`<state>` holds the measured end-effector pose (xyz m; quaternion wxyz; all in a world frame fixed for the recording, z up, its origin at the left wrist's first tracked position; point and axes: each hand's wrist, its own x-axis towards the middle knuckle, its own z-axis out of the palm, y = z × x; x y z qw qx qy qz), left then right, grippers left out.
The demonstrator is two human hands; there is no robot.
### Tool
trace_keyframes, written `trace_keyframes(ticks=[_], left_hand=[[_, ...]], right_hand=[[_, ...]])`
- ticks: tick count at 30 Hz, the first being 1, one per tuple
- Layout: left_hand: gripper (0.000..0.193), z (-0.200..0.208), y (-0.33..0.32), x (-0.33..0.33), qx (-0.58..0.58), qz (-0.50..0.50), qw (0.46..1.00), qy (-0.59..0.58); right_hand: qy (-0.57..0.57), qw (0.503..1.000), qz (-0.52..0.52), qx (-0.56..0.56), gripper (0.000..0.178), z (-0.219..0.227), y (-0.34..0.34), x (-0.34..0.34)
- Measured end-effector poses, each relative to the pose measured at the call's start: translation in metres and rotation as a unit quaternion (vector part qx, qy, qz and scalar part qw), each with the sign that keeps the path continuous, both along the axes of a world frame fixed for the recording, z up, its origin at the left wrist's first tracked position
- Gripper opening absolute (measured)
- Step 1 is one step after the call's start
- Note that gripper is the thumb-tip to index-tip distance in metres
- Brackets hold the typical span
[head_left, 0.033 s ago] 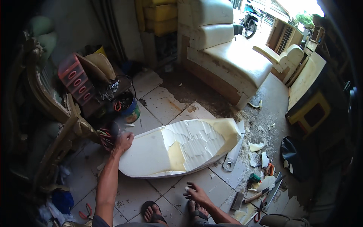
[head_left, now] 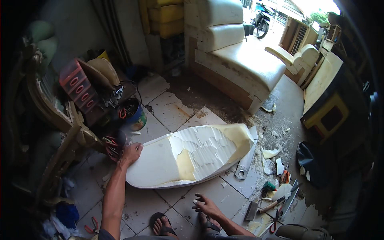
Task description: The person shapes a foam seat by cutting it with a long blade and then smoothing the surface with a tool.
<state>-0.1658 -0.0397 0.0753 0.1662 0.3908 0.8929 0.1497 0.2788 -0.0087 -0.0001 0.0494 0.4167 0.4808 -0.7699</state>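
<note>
A long foam seat pad [head_left: 154,166] lies across the floor in front of me. Its left part is smooth and pale; the right part is rough, with cut white and yellowish patches. My left hand [head_left: 131,153] is closed at the pad's far left edge, the fingertips partly hidden. Near my right foot, apart from the pad, my right hand [head_left: 207,207] hangs with bent fingers. A small white bit [head_left: 195,201] sits between its thumb and fingers, too small to name. A flat metal blade with a hole [head_left: 241,173] sticks out from under the pad's right end.
Scissors [head_left: 285,208], a dark block [head_left: 251,211] and foam scraps [head_left: 271,153] litter the right floor. At left stand a tool bucket [head_left: 135,115], a red drawer box [head_left: 79,89] and red-handled pliers [head_left: 92,225]. A cream bench seat [head_left: 248,60] stands behind.
My right hand has shifted slightly left and down with the small white bit. The view has turned a little; the seat pad and my left hand stay together.
</note>
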Motion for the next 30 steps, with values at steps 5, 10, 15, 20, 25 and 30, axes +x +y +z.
trace_keyframes(ticks=[5, 10, 15, 20, 25, 30], left_hand=[[0.048, -0.004, -0.009, -0.003, -0.028, -0.027, 0.999, -0.026], [0.057, 0.026, -0.002, 0.021, -0.156, -0.037, 0.986, -0.046], [0.059, 0.007, -0.024, 0.018, -0.097, -0.063, 0.986, -0.124], [0.05, 0.002, -0.021, 0.038, -0.117, -0.119, 0.984, -0.063], [0.057, -0.002, -0.009, 0.094, -0.044, -0.094, 0.992, -0.066], [0.062, -0.029, -0.013, 0.121, 0.003, -0.081, 0.988, -0.13]], right_hand=[[0.064, 0.996, -0.034, -0.053, 0.088, 0.002, -0.002, -0.004], [0.127, 0.976, -0.177, -0.016, 0.101, 0.019, 0.046, -0.008], [0.068, 0.942, -0.319, 0.076, 0.091, 0.013, 0.067, 0.006], [-0.077, 0.939, -0.283, 0.179, 0.074, 0.006, 0.065, 0.026], [-0.198, 0.908, -0.191, 0.317, 0.061, -0.034, 0.011, 0.081], [-0.279, 0.84, -0.218, 0.411, 0.058, -0.033, -0.005, 0.139]])
